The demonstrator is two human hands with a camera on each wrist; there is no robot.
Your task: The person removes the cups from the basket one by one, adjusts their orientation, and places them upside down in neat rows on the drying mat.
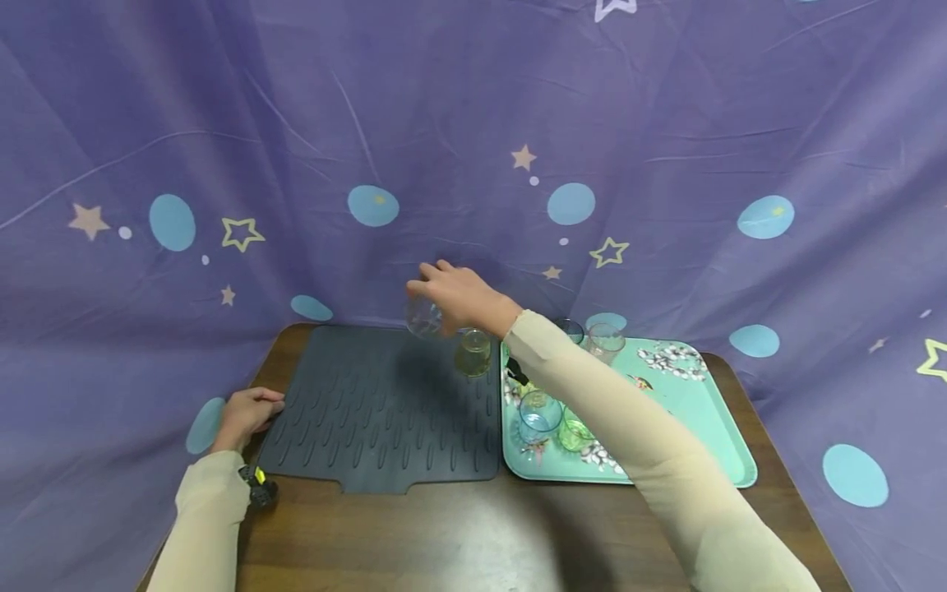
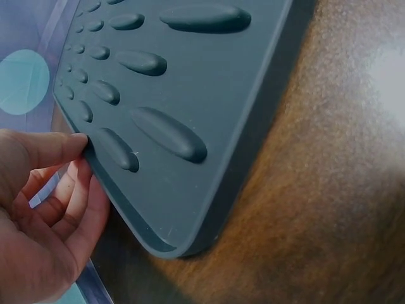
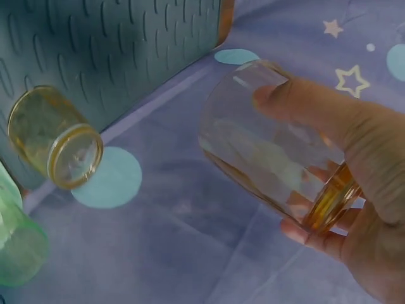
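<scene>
My right hand (image 1: 460,296) grips a clear, faintly amber drinking glass (image 3: 266,139) round its sides and thick base, its mouth turned downward. The glass hangs above the far part of a dark grey drying mat (image 1: 385,411). Just right of it, a yellow glass (image 1: 473,353) stands upside down on the mat; it shows in the right wrist view too. At the mat's left edge, my left hand (image 1: 247,415) pinches the raised rim between thumb and fingers. The left wrist view shows this grip near a mat corner (image 2: 168,247).
A mint-green flowered tray (image 1: 710,427) lies right of the mat. On it are a blue glass (image 1: 540,419), a green glass (image 1: 574,432), a pinkish glass (image 1: 605,341) and a dark-rimmed glass (image 1: 570,329), partly behind my right arm. A purple curtain (image 1: 444,123) hangs behind the wooden table (image 1: 444,543).
</scene>
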